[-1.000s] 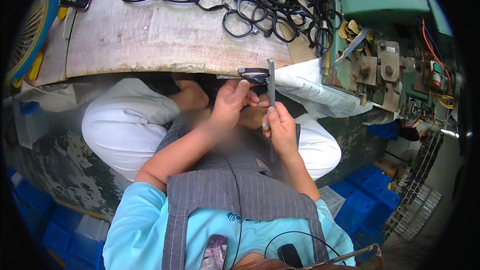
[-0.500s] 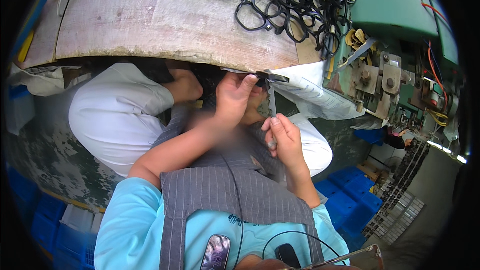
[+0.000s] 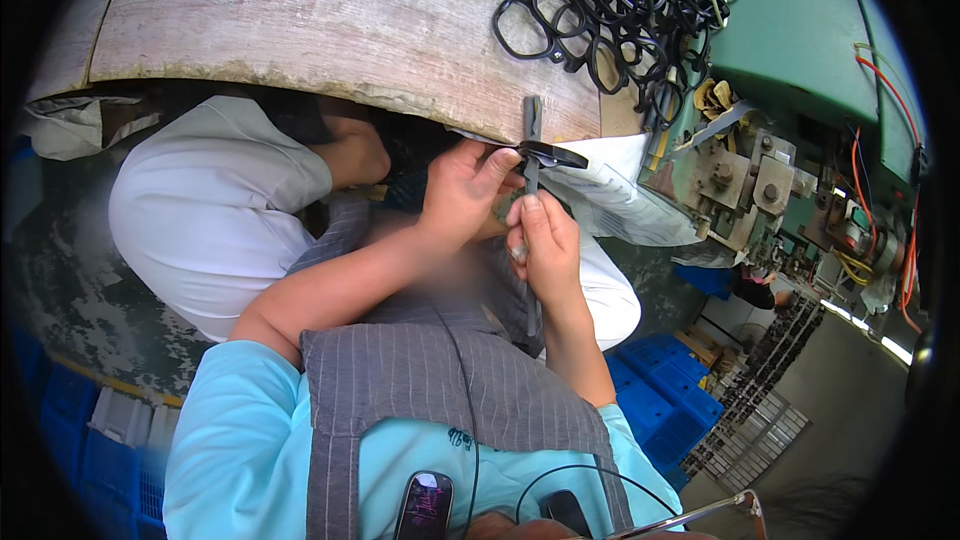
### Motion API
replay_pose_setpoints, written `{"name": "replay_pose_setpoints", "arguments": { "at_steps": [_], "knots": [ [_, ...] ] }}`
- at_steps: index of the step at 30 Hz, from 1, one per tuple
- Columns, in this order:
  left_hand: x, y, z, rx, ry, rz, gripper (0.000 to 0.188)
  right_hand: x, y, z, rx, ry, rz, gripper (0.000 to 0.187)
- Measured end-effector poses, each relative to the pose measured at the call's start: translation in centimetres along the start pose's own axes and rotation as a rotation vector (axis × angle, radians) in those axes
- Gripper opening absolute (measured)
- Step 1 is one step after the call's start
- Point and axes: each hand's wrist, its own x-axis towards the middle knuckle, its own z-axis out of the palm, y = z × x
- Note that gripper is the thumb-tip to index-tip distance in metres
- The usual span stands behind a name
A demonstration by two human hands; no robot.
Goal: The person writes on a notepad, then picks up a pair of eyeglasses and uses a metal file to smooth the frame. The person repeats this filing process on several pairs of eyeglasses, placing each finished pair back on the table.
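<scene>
At the bench's front edge, my left hand (image 3: 460, 192) pinches a black eyeglass frame (image 3: 556, 154) between thumb and fingers. Part of the frame is hidden behind the fingers. My right hand (image 3: 546, 242) is closed round a long, flat grey file (image 3: 532, 118), just below and to the right of my left hand. The file stands nearly lengthwise to my view and crosses the frame, its far end over the bench top. Its other end shows below my right hand. Whether the file touches the frame I cannot tell.
On the wooden workbench (image 3: 300, 25) lies a pile of black eyeglass frames (image 3: 630, 48) at the far right. A green machine (image 3: 790, 50) with metal clamps (image 3: 745, 175) stands to the right. White plastic sheeting (image 3: 625, 190) hangs by the bench edge. Blue crates (image 3: 665, 395) stand behind on the right.
The file and my right hand have moved up and away from me, so the file's far end now reaches over the bench. My left hand still holds the frame; the view has shifted slightly.
</scene>
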Motion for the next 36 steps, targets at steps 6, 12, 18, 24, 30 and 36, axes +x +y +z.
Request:
{"name": "replay_pose_setpoints", "arguments": {
  "at_steps": [6,12,18,24,30,36],
  "knots": [
    [-0.3,0.4,0.3,0.025,0.043,-0.004,0.03,-1.9,-0.5,-0.9,0.038,0.029,0.135,0.031],
    [0.0,-0.2,0.3,0.103,0.042,0.074,0.027,-2.5,-0.1,0.2,-0.112,0.082,0.055,0.03],
    [0.0,-0.2,0.3,0.217,0.086,0.192,0.025,0.0,0.2,0.8,-0.08,0.079,-0.062,0.03],
    [0.0,0.2,0.4,0.116,0.054,0.117,0.021,-2.1,0.0,0.7,-0.024,0.097,0.077,0.028],
    [0.0,-0.1,0.6,0.192,0.112,0.178,0.022,0.9,-0.1,0.6,-0.031,0.15,-0.037,0.03],
    [-0.1,-0.3,0.5,-0.017,0.091,0.048,0.019,-1.4,-0.1,1.2,-0.128,0.162,0.182,0.03]
  ]
}}
